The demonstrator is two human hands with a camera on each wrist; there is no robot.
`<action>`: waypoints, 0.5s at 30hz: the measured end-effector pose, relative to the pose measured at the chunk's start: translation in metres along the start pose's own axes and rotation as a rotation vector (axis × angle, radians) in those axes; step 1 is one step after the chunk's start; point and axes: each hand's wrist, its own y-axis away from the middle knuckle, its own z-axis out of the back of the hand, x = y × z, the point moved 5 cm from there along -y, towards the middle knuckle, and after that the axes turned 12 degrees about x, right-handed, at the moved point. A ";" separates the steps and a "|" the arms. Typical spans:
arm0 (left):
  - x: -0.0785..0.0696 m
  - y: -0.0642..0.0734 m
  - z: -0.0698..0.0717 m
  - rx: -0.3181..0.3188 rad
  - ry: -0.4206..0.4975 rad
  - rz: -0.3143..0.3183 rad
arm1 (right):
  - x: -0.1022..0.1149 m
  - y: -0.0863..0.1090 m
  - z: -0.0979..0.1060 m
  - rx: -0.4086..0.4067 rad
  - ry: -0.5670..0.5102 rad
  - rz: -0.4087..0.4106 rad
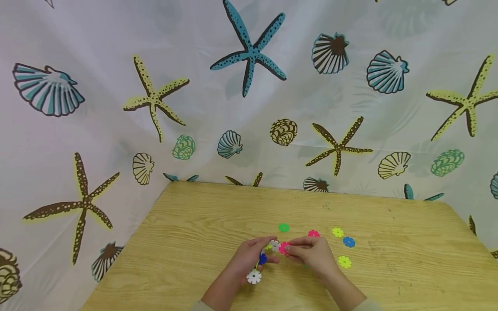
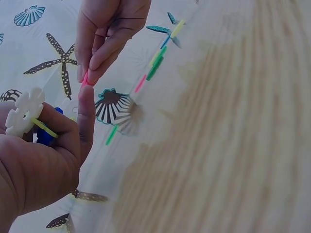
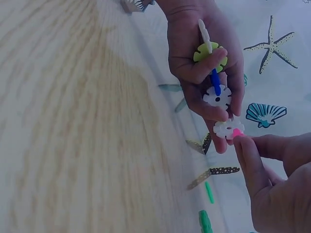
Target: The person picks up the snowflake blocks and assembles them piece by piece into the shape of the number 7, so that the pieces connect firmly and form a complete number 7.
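Observation:
My left hand [image 1: 246, 258] holds a joined chain of notched plastic discs above the table. In the right wrist view the chain runs from an edge-on white disc [image 3: 204, 35] through a yellow-green disc [image 3: 201, 51] and a blue disc [image 3: 215, 82] to a white disc [image 3: 214, 100] and another white disc [image 3: 223, 130] lower down. With thumb and fingers, my right hand [image 1: 318, 255] pinches a pink disc [image 1: 284, 247]. It meets the lowest white disc; whether their notches interlock, I cannot tell. Left-hand fingers partly cover the chain.
Loose discs lie on the wooden table [image 1: 202, 216] beyond and to the right of the hands: green [image 1: 284, 227], pink [image 1: 313, 233], yellow [image 1: 337, 232], blue [image 1: 349, 242] and another yellow disc [image 1: 344, 261]. A shell-and-starfish curtain [image 1: 202, 108] hangs behind the table.

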 end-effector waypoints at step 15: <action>0.001 0.000 -0.008 0.036 -0.064 -0.019 | -0.009 0.004 -0.002 -0.090 -0.141 -0.023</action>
